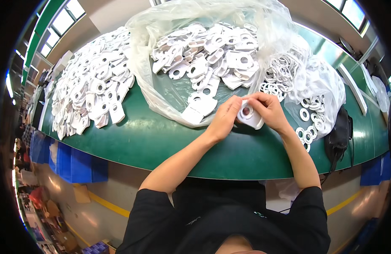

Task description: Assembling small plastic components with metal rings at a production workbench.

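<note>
Between my two hands, just above the green table (178, 158), is a white plastic housing (255, 121) with a round hole in its face. My left hand (224, 117) grips its left side, fingers closed. My right hand (269, 111) pinches its upper right edge, with the thumb by the hole. Fingers hide part of the rim, so whether a ring sits in the hole I cannot tell. Beyond my hands, a big clear plastic bag (141, 70) lies open with many similar white housings (242, 60) in it.
A large heap of white housings (98, 86) covers the table's left. White rings (304, 114) spill from a clear bag (330, 86) at the right, near a black pouch (337, 137). A long white strip (352, 89) lies farther right. Blue bins (75, 163) stand below the left edge.
</note>
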Motion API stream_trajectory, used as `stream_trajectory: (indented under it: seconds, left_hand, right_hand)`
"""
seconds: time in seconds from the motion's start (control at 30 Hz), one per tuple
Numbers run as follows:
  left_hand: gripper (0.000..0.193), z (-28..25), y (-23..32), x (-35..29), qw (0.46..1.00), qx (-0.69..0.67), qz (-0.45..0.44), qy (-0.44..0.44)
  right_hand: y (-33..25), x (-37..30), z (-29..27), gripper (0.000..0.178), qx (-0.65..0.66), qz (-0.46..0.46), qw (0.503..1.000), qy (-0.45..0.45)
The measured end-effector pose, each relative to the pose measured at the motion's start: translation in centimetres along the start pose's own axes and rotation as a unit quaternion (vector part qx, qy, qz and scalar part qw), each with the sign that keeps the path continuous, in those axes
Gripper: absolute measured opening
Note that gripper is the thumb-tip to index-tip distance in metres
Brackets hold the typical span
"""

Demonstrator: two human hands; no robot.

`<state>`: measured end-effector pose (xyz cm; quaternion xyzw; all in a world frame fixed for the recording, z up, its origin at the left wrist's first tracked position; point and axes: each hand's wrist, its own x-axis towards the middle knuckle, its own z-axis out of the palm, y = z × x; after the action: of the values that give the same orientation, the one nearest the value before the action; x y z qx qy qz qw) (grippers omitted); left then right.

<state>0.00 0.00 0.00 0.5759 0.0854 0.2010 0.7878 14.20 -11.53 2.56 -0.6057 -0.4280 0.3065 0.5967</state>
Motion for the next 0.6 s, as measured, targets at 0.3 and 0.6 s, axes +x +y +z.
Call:
stream_trajectory:
  seconds: [0.3,0.6]
  left_hand:
    - [0.028,-0.1,1.6,-0.4,0.914,0.398,0.060,0.043]
    - [0.037,1.3,-0.3,-0.3,0.950,0.269,0.119,0.109]
  right_hand:
    - [-0.4,-0.6,0.8,0.018,-0.181,-0.062,0.980,-0.052]
    - [0.9,-0.2,1.7,0.013,0.045,-0.008,0.997,0.068]
